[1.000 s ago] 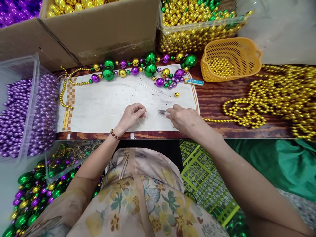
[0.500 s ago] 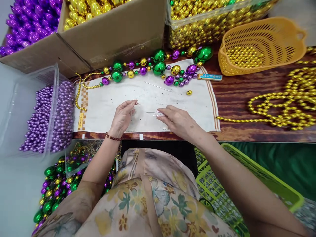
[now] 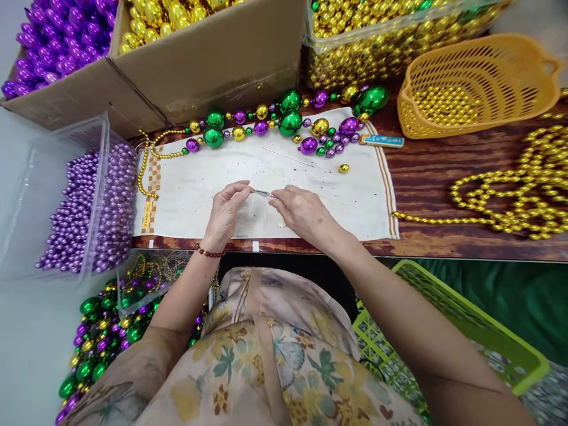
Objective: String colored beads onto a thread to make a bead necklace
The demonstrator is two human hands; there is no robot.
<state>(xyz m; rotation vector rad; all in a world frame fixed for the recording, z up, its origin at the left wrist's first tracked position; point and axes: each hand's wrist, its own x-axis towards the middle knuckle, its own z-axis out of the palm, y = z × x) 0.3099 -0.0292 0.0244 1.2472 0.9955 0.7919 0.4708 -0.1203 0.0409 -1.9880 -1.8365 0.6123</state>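
Observation:
Over the white cloth [image 3: 195, 189], my right hand [image 3: 306, 210] is closed around a small, slim metal tool [image 3: 262, 193] with a narrow tip; its exact kind is unclear. That tip meets the pinched fingertips of my left hand [image 3: 225, 213], which hold something fine and thread-like, too thin to make out clearly. Beyond my hands, a long thin needle [image 3: 288, 157] lies on the cloth. A garland of green, gold and purple beads [image 3: 290, 123] runs along the cloth's far edge. One loose gold bead [image 3: 344, 168] sits to the right.
Purple beads fill a clear bin [image 3: 95, 207] at left. A cardboard box [image 3: 213, 71] and a clear tub [image 3: 377, 44] of gold beads stand behind. At right are an orange basket [image 3: 488, 121], gold bead strings [image 3: 497, 201] and a blue-labelled cutter-like item [image 3: 381, 140]. A green crate [image 3: 470, 313] is below.
My right hand has moved left and slightly up, bringing the metal tool's tip from a gap away to my left fingertips. My left hand stays nearly in place.

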